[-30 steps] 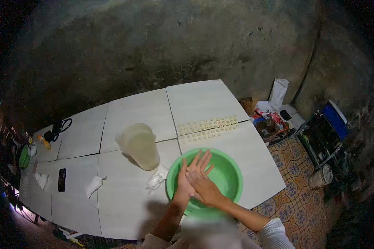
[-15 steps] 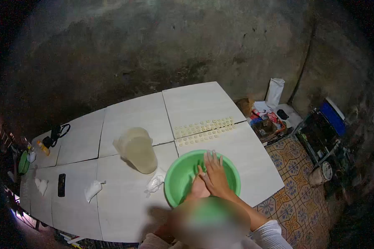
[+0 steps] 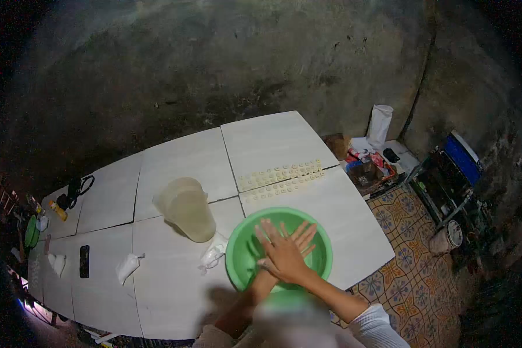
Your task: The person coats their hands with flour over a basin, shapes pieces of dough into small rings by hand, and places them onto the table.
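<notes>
Over the green basin [image 3: 235,264], my right hand [image 3: 285,258] lies across my left hand [image 3: 305,236], palm against palm. Fingers of both hands are stretched out and apart, and no object shows between them. Part of my left hand is hidden under the right one. Left of the basin are a white plastic bag [image 3: 213,254] and a cloudy, pale plastic pitcher [image 3: 187,210]. Behind the basin, small pale round pieces [image 3: 284,172] lie in rows on the white tiled table [image 3: 354,223].
Further left lie a tied white bag [image 3: 129,268], a black phone [image 3: 84,261], another white bag [image 3: 57,264] and a yellow bottle [image 3: 58,210]. A box of items [image 3: 368,174] is beyond the table's right end. A bucket [image 3: 446,237] stands on the patterned floor.
My right hand has slid over my left hand, and the fingers of both now cross and spread. The camera view has shifted slightly.
</notes>
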A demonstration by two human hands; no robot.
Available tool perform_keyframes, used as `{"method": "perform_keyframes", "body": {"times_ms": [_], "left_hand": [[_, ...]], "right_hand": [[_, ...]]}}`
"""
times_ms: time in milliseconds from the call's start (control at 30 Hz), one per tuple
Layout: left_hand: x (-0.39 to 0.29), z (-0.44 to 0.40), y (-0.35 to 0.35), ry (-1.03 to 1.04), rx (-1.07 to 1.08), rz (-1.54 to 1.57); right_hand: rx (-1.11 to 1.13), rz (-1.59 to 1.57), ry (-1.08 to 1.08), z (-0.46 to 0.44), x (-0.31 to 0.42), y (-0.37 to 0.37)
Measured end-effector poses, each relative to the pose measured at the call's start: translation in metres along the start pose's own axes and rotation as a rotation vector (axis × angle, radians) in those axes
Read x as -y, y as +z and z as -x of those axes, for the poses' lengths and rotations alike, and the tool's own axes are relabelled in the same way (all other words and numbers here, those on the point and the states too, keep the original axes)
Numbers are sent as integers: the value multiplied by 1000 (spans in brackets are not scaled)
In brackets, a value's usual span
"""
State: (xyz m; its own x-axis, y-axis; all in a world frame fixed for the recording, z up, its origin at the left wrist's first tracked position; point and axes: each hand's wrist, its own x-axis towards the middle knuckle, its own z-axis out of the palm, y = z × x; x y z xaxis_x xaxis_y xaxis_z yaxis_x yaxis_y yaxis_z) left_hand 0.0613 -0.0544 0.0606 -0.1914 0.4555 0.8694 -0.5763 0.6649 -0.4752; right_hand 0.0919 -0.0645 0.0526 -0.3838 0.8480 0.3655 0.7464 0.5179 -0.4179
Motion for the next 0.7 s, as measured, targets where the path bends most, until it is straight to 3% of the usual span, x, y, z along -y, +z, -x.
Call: {"method": "perform_keyframes", "body": {"times_ms": [67, 100, 200, 233, 267, 333, 400, 467, 500, 600, 633, 700], "left_hand": [[-72, 34, 14, -356, -928, -801], [-71, 23, 22, -298, -1026, -836], [-63, 13, 37, -347, -1097, -943], [-48, 9, 44, -354, -1230, -915], [-44, 17, 38, -356, -1234, -907], [-33, 24, 28, -535, -1240, -863], [-45, 24, 24, -555, -1267, -753], [-82, 46, 4, -520, -895, -858], [-65, 15, 21, -450, -1095, -964], [-64, 7, 41, -432, -1033, -987], [-61, 11, 42, -304, -1132, -799], [-55, 28, 37, -316, -1226, -849]], "right_hand": [[98, -157, -333, 17, 11, 9], [147, -165, -371, 24, 5, 9], [103, -19, -239, 24, -29, 2], [74, 258, -166, 17, -30, -7], [77, 261, -159, 10, -26, -16], [46, 29, 59, -7, -5, -23], [47, -4, -14, -5, 2, -1], [90, -130, -351, 9, 12, 13], [89, -133, -356, 11, 9, 14], [92, -101, -272, 22, -13, 6], [138, -56, -121, 18, -19, 0], [41, -12, -93, 3, -18, -11]]}}
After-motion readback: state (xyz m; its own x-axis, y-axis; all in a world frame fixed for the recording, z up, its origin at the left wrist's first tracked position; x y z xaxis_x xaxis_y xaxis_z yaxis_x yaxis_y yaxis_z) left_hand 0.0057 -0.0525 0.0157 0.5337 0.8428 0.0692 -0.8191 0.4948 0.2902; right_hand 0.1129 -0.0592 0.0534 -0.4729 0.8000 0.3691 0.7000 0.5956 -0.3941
